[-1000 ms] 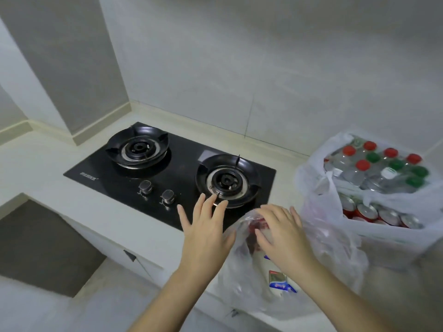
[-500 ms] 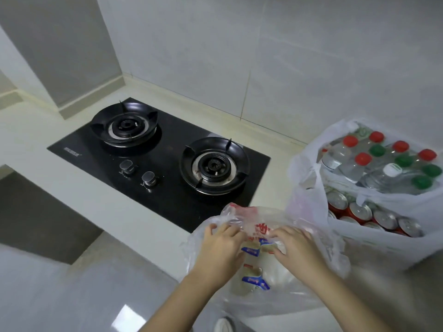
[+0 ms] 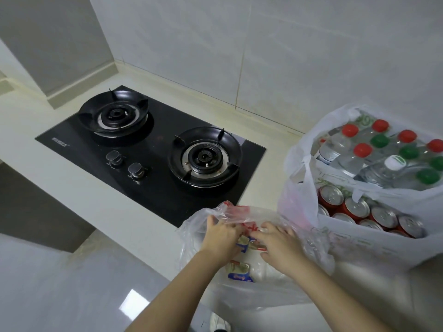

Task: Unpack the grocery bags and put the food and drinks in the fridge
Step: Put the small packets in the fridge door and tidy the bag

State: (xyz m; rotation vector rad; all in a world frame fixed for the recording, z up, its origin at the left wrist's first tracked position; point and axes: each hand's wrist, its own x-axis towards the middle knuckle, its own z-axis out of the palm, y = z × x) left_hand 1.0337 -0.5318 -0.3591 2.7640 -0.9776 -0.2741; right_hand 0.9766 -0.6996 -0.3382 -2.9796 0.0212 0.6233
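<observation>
A thin clear plastic bag [image 3: 242, 293] sits at the front edge of the counter, holding white cartons with blue labels [image 3: 239, 274]. My left hand [image 3: 221, 234] grips the bag's left side near its knotted top. My right hand [image 3: 279, 245] pinches the plastic on the right of the knot. To the right stands a white bag [image 3: 359, 245] full of red drink cans [image 3: 357, 208]. Behind it, another white bag [image 3: 309, 149] holds water bottles [image 3: 383, 152] with red, green and white caps.
A black two-burner gas hob [image 3: 153, 149] with two knobs is set into the cream counter [image 3: 72, 185], left of the bags. Tiled walls close the back. A grey floor [image 3: 60, 283] lies below the counter's front edge.
Both hands came down from above the hob's edge onto the clear bag and closed on the plastic at its top. The camera moved closer and a little to the right.
</observation>
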